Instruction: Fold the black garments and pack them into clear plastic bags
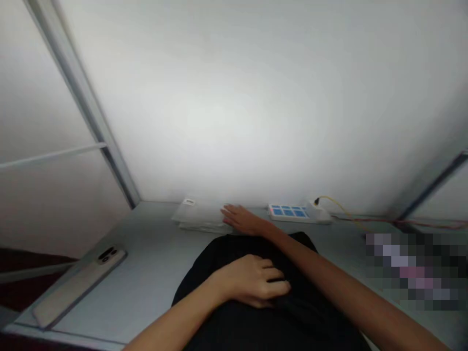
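A black cloth item (204, 273) lies across the middle of the grey table (153, 273). My left hand (256, 282) rests on top of it, its fingers curled together at a fold of the black fabric. Beyond the cloth, my right hand (243, 219) reaches leftward with fingers stretched out, touching the right part of a stack of clear plastic bags (201, 214). The stack lies against the wall and has a small white label at its upper left.
A phone (78, 287) lies at the table's left edge. A white power strip (290, 213) with blue patches stands by the wall, with a yellow cable (336, 204) plugged in. A pixelated patch covers something at the right.
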The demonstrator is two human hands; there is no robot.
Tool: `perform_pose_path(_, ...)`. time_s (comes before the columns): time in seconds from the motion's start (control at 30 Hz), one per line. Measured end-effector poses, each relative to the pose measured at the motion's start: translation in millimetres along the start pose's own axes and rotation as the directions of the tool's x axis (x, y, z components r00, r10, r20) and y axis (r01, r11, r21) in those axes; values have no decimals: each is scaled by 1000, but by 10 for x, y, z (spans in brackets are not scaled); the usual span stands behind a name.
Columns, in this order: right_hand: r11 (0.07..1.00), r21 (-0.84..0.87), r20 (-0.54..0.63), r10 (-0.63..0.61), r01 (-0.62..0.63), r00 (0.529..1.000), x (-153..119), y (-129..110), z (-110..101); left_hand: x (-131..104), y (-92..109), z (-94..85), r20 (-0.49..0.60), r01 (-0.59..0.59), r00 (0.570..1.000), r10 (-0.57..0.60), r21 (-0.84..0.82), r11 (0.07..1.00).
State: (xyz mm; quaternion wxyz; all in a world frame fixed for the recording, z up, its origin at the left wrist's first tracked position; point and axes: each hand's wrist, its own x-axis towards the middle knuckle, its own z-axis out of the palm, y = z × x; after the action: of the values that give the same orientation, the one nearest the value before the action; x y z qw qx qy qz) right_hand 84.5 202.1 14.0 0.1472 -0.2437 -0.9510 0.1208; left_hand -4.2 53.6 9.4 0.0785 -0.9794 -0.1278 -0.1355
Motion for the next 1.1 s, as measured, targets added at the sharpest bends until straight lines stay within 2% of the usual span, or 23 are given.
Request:
perform_pose_path(0.07, 994, 102, -73, 45, -37, 996, -194, 76, -188, -39, -39, -21, -47, 89, 994, -94, -101, 991)
perform_pose_path(0.1, 980, 191, -113, 83, -60, 990, -305, 106, -277, -58, -60, -46, -91, 163, 979, -182, -187, 969)
perform_pose_path(0.13, 948, 306, -143, 137, -88, 980, -427, 127, -353, -73, -83, -80, -133, 253, 944, -303, -303, 919)
perform_pose_path(0.17, 891, 440, -151, 199, -114, 968, -560, 135, -408, -83, -107, -121, -159, 340, 883, -441, -428, 837)
perform_pose_path(0.23, 700, 699, -117, 316, -148, 941, -846, 106, -451, -90, -155, -203, -149, 456, 723, -674, -630, 629)
perform_pose_path(0.27, 581, 800, -92, 364, -149, 927, -992, 71, -439, -86, -177, -234, -133, 478, 651, -748, -693, 540)
perform_pose_path(0.3, 468, 873, -69, 399, -139, 914, -1130, 27, -410, -80, -198, -251, -123, 485, 596, -793, -732, 478)
perform_pose_path(0.37, 316, 943, -46, 440, -107, 897, -1364, -70, -317, -62, -233, -240, -115, 480, 548, -829, -768, 424)
perform_pose_path(0.43, 256, 963, -42, 462, -88, 886, -1511, -154, -215, -46, -256, -178, -43, 454, 525, -850, -831, 322)
perform_pose_path(0.53, 254, 963, -57, 522, -91, 851, -1574, -234, -106, -29, -261, -76, 152, 417, 520, -841, -904, 94)
perform_pose_path(0.6, 254, 961, -57, 576, -112, 816, -1562, -262, -88, -23, -252, -55, 226, 416, 538, -812, -909, 23)
perform_pose_path(0.7, 198, 968, 4, 608, -156, 794, -1572, -291, -156, -25, -249, -114, 235, 449, 589, -773, -891, 71)
perform_pose_path(0.8, 175, 958, 96, 554, -228, 827, -1657, -350, -297, -44, -260, -211, 196, 466, 636, -746, -868, 169)
perform_pose_path(0.9, 274, 932, 67, 512, -237, 856, -1760, -453, -418, -57, -251, -281, 132, 433, 702, -700, -859, 273)
perform_pose_path(0.97, 336, 917, 14, 515, -216, 857, -1809, -521, -457, -49, -239, -308, 107, 421, 735, -670, -846, 327)
perform_pose_path(1.03, 334, 916, 3, 549, -223, 836, -1849, -572, -465, -45, -249, -325, 87, 423, 721, -687, -841, 337)
perform_pose_path(1.1, 249, 933, 62, 600, -260, 797, -1902, -601, -456, -75, -302, -344, 59, 421, 683, -728, -847, 326)
